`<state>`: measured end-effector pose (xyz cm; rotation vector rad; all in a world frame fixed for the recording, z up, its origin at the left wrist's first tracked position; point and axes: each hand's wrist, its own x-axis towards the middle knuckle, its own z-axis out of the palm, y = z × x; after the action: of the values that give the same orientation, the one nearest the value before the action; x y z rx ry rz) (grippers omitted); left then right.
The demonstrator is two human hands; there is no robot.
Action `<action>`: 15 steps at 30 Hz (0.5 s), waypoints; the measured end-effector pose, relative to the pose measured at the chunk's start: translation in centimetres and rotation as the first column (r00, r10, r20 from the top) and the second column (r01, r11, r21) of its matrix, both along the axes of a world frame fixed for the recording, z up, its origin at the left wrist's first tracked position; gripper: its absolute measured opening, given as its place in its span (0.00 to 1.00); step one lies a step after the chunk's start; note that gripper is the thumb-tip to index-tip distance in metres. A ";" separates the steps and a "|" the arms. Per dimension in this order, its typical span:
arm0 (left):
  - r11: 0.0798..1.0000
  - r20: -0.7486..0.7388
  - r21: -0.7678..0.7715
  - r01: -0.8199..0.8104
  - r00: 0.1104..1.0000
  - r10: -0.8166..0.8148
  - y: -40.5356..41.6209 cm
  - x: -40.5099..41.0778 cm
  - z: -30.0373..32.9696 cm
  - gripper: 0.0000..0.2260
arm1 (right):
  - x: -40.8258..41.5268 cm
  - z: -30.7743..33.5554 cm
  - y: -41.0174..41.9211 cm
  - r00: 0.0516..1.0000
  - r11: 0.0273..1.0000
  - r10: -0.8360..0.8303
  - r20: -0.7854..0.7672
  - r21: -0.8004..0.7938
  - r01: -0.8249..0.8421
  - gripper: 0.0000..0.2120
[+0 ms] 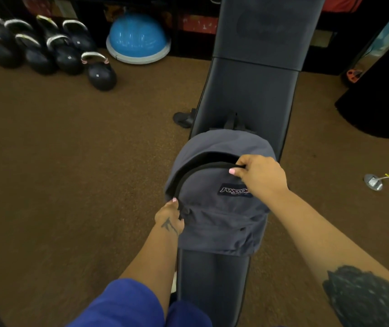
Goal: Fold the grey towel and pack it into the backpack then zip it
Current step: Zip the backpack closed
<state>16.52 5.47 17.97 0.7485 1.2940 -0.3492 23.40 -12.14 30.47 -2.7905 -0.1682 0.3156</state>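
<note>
A grey-blue backpack (pixel 214 208) with a dark logo patch lies on the black padded bench (pixel 250 90), its top pointing away from me. Its main zipper runs in a black arc and gapes open along the top. My right hand (pixel 260 177) pinches the black zipper edge at the top of the arc, thumb on the front panel. My left hand (pixel 169 217) grips the backpack's left side, near the lower end of the zipper. The grey towel is not visible; the opening shows only darkness.
Several black kettlebells (pixel 47 43) stand on the brown carpet at the back left, one (pixel 100 72) apart from the group. A blue half-ball trainer (pixel 138 38) sits behind them. A metal floor socket with a cable (pixel 373 181) lies at the right.
</note>
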 end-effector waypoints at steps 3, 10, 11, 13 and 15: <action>0.995 -0.054 0.080 0.050 0.997 -0.046 0.1 0.4 -0.4 0.21 | -0.1 0.0 -0.1 1.000 1.000 -0.010 -0.004 0.002 0.010 0.10; 0.987 0.031 0.127 0.098 0.994 -0.102 0.6 0.0 -1.1 0.18 | -0.2 -0.1 -0.2 1.000 1.000 -0.012 0.002 0.003 0.012 0.11; 0.974 0.047 0.180 0.137 0.988 -0.148 0.7 -0.2 -1.1 0.17 | -0.2 0.0 -0.2 1.000 1.000 -0.009 0.003 0.003 0.009 0.11; 0.911 -0.012 0.340 0.233 0.970 -0.243 0.8 -0.4 -1.0 0.13 | -0.2 -0.1 0.0 1.000 1.000 0.004 0.004 0.014 -0.004 0.10; 0.838 -0.084 0.449 0.311 0.948 -0.306 1.1 -0.9 -0.3 0.13 | -0.1 -0.1 0.2 1.000 0.999 0.013 0.007 0.036 -0.014 0.10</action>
<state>15.65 6.54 17.63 1.3715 1.2776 -0.3061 23.33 -11.89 30.33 -2.7560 -0.1928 0.3028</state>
